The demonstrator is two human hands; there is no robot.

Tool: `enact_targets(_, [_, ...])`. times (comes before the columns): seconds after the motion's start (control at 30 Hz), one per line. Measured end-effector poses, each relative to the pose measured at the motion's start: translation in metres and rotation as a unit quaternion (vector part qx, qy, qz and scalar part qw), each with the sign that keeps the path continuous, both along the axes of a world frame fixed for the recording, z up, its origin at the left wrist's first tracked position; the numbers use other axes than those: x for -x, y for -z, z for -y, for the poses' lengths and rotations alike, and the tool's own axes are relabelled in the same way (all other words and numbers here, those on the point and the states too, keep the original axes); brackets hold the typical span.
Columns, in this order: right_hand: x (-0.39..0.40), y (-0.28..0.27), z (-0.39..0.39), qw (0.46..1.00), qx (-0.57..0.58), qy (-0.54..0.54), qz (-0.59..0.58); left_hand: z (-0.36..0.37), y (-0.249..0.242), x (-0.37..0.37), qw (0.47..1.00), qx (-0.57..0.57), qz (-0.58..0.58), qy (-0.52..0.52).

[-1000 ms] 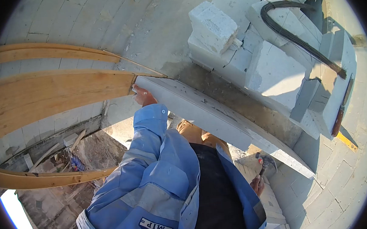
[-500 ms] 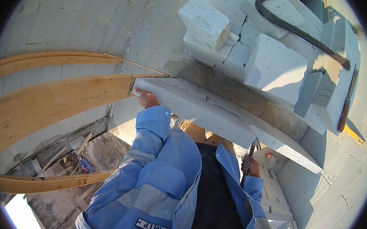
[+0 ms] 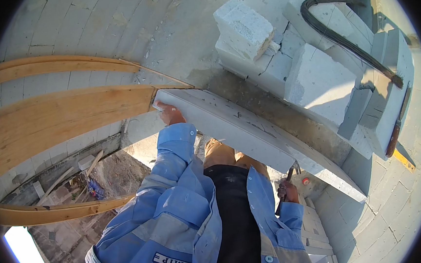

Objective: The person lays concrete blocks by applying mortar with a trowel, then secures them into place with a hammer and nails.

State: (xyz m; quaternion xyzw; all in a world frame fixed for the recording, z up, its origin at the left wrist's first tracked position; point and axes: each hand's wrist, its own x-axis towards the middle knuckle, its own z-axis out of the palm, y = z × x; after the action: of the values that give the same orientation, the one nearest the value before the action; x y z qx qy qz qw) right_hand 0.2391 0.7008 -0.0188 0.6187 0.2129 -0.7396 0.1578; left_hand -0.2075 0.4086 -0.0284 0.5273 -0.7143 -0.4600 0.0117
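My left hand (image 3: pixel 171 113) is at the left end of a long pale panel (image 3: pixel 234 126), close to where a wooden board (image 3: pixel 72 109) meets it. Its fingers are bent over the panel's end, gripping it. Lower right, my right hand (image 3: pixel 287 191) is wrapped round the dark handle of a hammer (image 3: pixel 290 174), whose metal head is beside the panel's lower edge. Small dark bits lie on the panel's upper surface.
White blocks (image 3: pixel 245 29) are stacked at the upper right, with a bundle of dark wire (image 3: pixel 345 36) across them. A saw (image 3: pixel 394 138) and a yellow level or ruler (image 3: pixel 404 161) lie far right. A curved wooden strip (image 3: pixel 64 211) crosses the lower left, over rubble.
The view has shifted slightly, and the blocks appear a little further right and lower. Both hands keep nearly the same places and grips.
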Motion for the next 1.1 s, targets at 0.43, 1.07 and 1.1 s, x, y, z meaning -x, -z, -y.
enact_targets(0.43, [0.002, 0.017, -0.012, 1.0, -0.004, 0.01, 0.004, 0.009, 0.019, 0.0, 1.0, 0.018, -0.012, -0.009])
enact_targets(1.07, [-0.025, -0.001, -0.017, 0.897, -0.292, -0.312, 0.113, 0.024, 0.049, -0.008, 0.96, 0.191, 0.06, 0.195])
enact_targets(1.1, [-0.046, 0.0, -0.022, 0.838, -0.389, -0.379, 0.054, 0.024, 0.049, -0.009, 0.965, 0.186, 0.055, 0.175])
